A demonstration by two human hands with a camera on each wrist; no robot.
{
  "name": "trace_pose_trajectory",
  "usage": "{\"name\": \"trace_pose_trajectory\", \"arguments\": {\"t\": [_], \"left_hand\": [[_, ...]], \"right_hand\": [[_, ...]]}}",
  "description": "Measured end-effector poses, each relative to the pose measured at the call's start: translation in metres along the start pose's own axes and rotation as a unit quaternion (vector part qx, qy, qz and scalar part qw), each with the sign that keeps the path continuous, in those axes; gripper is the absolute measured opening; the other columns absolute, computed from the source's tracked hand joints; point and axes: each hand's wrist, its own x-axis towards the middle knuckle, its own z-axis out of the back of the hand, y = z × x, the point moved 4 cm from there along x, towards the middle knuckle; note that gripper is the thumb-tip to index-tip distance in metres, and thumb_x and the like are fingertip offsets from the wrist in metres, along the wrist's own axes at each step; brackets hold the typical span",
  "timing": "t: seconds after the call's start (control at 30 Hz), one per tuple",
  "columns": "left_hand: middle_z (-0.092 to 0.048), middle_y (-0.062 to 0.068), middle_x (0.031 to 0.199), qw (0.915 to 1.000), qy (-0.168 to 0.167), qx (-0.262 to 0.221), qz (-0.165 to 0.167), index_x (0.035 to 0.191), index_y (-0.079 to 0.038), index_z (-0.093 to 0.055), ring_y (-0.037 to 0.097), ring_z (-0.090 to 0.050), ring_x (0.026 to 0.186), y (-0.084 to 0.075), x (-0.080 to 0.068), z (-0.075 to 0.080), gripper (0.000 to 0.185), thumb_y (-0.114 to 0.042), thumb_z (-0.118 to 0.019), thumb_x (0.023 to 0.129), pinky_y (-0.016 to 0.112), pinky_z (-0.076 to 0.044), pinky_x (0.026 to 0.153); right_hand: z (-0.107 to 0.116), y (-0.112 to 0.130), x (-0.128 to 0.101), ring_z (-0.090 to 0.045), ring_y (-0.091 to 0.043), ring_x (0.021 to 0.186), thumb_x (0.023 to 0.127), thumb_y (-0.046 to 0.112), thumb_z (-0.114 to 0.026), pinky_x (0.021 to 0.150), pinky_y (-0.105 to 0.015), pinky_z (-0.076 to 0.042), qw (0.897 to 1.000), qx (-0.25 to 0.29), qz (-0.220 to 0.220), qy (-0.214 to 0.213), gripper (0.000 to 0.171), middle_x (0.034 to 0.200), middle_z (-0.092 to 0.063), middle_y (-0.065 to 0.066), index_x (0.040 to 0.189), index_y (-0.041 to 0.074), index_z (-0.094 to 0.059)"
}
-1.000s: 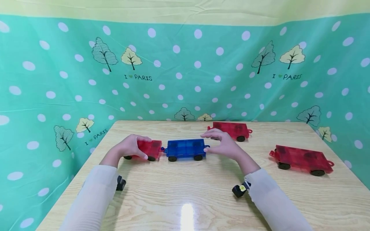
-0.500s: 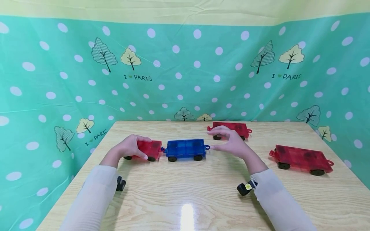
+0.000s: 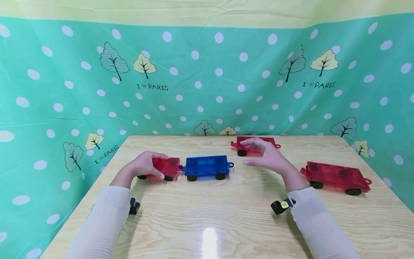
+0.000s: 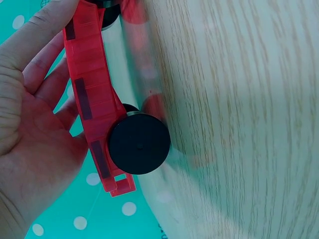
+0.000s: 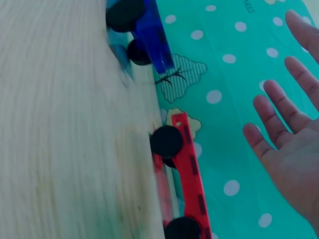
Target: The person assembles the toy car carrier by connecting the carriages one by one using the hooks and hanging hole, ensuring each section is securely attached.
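At the left of the table, my left hand grips a red toy train car from above, thumb on its near side. That car's black wheel and red side show large in the left wrist view. Hooked to its right end is a blue toy train car standing on its wheels. To the right of the blue car, my right hand is held up with fingers spread and nothing in them. It partly covers a second red car at the back of the table.
A third red car stands on the right side of the wooden table. Behind the table hangs a green dotted cloth with printed trees. Black cameras are strapped to both wrists.
My right hand has drawn away from the blue car's right end, moving to the right. My left hand keeps its grip on the red car, and the cars stay put.
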Motion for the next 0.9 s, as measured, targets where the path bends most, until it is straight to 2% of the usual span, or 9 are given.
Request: {"name": "trace_pose_trajectory", "arguments": {"t": [0.27, 0.67, 0.9], "left_hand": [[-0.064, 0.023, 0.145, 1.0, 0.0, -0.003, -0.004, 0.145, -0.004, -0.065, 0.04, -0.06, 0.123, 0.0, 0.0, 0.0, 0.077, -0.014, -0.097, 0.076, 0.047, -0.06, 0.098], [-0.063, 0.024, 0.148, 0.9999, -0.002, -0.002, -0.013, 0.144, -0.003, -0.066, 0.04, -0.061, 0.123, 0.0, 0.0, 0.001, 0.076, -0.013, -0.097, 0.076, 0.046, -0.061, 0.097], [-0.062, 0.024, 0.147, 0.9999, -0.001, 0.002, -0.013, 0.144, -0.003, -0.065, 0.041, -0.06, 0.124, 0.0, -0.001, 0.001, 0.075, -0.014, -0.096, 0.076, 0.047, -0.061, 0.098]], "right_hand": [[0.02, -0.003, -0.005, -0.049, -0.044, 0.145, 0.091, 0.013, -0.084, 0.122, -0.068, -0.036, 1.0, -0.006, -0.006, -0.008, 0.064, 0.155, -0.055, -0.02, 0.148, 0.003, -0.058], [0.047, -0.015, -0.007, -0.047, -0.045, 0.144, 0.092, 0.015, -0.083, 0.121, -0.07, -0.037, 0.999, -0.024, -0.038, -0.025, 0.065, 0.154, -0.052, -0.024, 0.151, 0.006, -0.056], [0.057, -0.024, -0.004, -0.045, -0.048, 0.147, 0.095, 0.015, -0.08, 0.119, -0.069, -0.04, 0.998, -0.026, -0.062, -0.014, 0.066, 0.156, -0.05, -0.027, 0.153, 0.002, -0.052]]}}
